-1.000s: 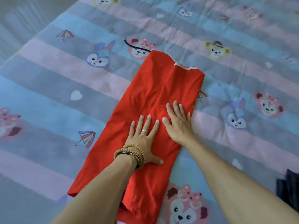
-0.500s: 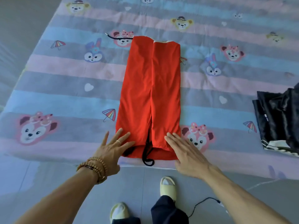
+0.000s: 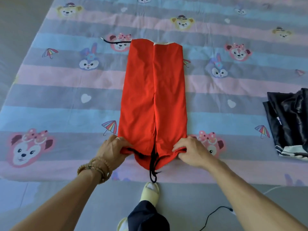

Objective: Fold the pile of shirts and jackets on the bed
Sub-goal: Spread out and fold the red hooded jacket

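A red garment [image 3: 153, 97] lies folded into a long narrow strip on the bed [image 3: 58, 100], running away from me. A black drawstring [image 3: 152, 165] hangs from its near end over the bed's edge. My left hand [image 3: 113, 150] grips the near left corner of the garment. My right hand [image 3: 190, 151] grips the near right corner. Both corners are bunched and slightly lifted.
A pile of dark, shiny clothes [image 3: 290, 120] sits at the bed's right edge. A second black cord [image 3: 115, 42] lies by the garment's far left corner. My slippered feet [image 3: 150, 192] stand on the grey floor, with a black cable [image 3: 215, 214] beside them.
I stepped back from smoothing the middle of the garment. My hands slid down to its near end, then curled and took hold of its two near corners.
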`<state>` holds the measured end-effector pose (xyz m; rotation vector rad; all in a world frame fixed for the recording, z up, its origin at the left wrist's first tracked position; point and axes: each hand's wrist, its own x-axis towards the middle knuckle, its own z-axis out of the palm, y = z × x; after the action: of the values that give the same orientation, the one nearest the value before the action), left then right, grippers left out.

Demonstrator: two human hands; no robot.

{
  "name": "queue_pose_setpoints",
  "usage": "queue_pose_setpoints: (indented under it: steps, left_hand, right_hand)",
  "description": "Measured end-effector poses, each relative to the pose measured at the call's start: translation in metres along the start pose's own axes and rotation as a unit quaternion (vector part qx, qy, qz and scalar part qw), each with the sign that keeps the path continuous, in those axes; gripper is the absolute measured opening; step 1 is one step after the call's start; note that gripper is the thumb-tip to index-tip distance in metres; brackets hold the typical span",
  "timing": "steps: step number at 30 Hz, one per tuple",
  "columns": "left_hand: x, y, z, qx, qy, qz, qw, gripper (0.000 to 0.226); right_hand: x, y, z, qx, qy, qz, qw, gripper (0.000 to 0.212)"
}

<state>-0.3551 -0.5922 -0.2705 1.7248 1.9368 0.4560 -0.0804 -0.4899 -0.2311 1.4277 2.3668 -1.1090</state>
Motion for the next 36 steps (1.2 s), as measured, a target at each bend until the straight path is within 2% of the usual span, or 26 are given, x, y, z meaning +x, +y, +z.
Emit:
queue_pose_setpoints:
  steps: [2, 5, 7, 9, 12, 14, 16, 18, 20, 22, 23, 24, 25, 27, 28, 30, 34, 36]
  left_hand:
    - [0.026, 0.006, -0.019, -0.137, -0.020, -0.124, 0.983, 0.025]
    - [0.075, 0.014, -0.036, -0.267, 0.051, -0.231, 0.934, 0.020]
    - [0.105, 0.018, -0.031, -0.245, 0.083, -0.266, 0.929, 0.021]
    - [0.122, 0.015, -0.016, -0.193, 0.072, -0.314, 0.927, 0.038]
    - [0.119, 0.015, -0.003, -0.084, 0.052, -0.352, 0.931, 0.044]
    - [0.113, 0.013, 0.000, -0.026, 0.079, -0.345, 0.935, 0.048]
    - [0.113, 0.013, -0.004, -0.016, 0.104, -0.367, 0.924, 0.064]
    - [0.117, 0.017, -0.008, 0.001, 0.053, -0.377, 0.925, 0.073]
    - [0.119, 0.021, -0.011, 0.016, -0.007, -0.374, 0.927, 0.067]
    - [0.120, 0.022, -0.012, -0.006, -0.026, -0.372, 0.928, 0.056]
    - [0.120, 0.020, -0.011, -0.016, -0.030, -0.373, 0.927, 0.053]
    - [0.120, 0.018, -0.010, -0.018, -0.033, -0.370, 0.928, 0.052]
    - [0.120, 0.017, -0.008, -0.021, -0.034, -0.366, 0.930, 0.051]
    - [0.123, 0.015, -0.007, -0.029, -0.032, -0.365, 0.930, 0.049]
    - [0.124, 0.014, -0.007, -0.034, -0.034, -0.366, 0.929, 0.050]
    - [0.126, 0.010, -0.004, -0.049, -0.038, -0.373, 0.926, 0.052]
    - [0.114, 0.024, -0.006, -0.050, -0.095, -0.339, 0.935, 0.051]
    - [0.092, 0.047, -0.008, 0.032, -0.165, -0.279, 0.945, 0.054]
  right_hand:
    - [0.023, -0.004, -0.031, 0.137, 0.008, 0.077, 0.988, 0.027]
    - [0.064, 0.001, -0.060, 0.260, 0.089, 0.153, 0.949, 0.022]
    - [0.089, 0.005, -0.059, 0.266, 0.154, 0.170, 0.936, 0.021]
    - [0.108, 0.008, -0.048, 0.262, 0.197, 0.168, 0.930, 0.028]
    - [0.120, 0.009, -0.031, 0.219, 0.233, 0.130, 0.938, 0.033]
    - [0.123, 0.010, -0.020, 0.163, 0.268, 0.118, 0.942, 0.032]
    - [0.123, 0.011, -0.009, 0.071, 0.301, 0.111, 0.945, 0.029]
    - [0.127, 0.009, -0.007, -0.016, 0.316, 0.128, 0.940, 0.029]
    - [0.124, 0.002, -0.012, -0.089, 0.364, 0.122, 0.919, 0.028]
    - [0.108, -0.011, -0.008, -0.110, 0.411, 0.000, 0.905, 0.014]
    - [0.093, -0.020, 0.004, -0.101, 0.393, -0.089, 0.910, 0.015]
    - [0.076, -0.030, 0.019, -0.106, 0.349, -0.158, 0.917, 0.027]
    - [0.063, -0.037, 0.035, -0.133, 0.293, -0.186, 0.928, 0.044]
    - [0.057, -0.036, 0.058, -0.198, 0.219, -0.132, 0.946, 0.071]
    - [0.063, -0.033, 0.062, -0.212, 0.215, -0.083, 0.950, 0.073]
    - [0.082, -0.034, 0.056, -0.223, 0.220, -0.020, 0.949, 0.063]
    - [0.087, -0.028, 0.035, -0.225, 0.225, -0.051, 0.946, 0.053]
    - [0.063, -0.009, 0.024, -0.239, 0.209, -0.079, 0.945, 0.050]
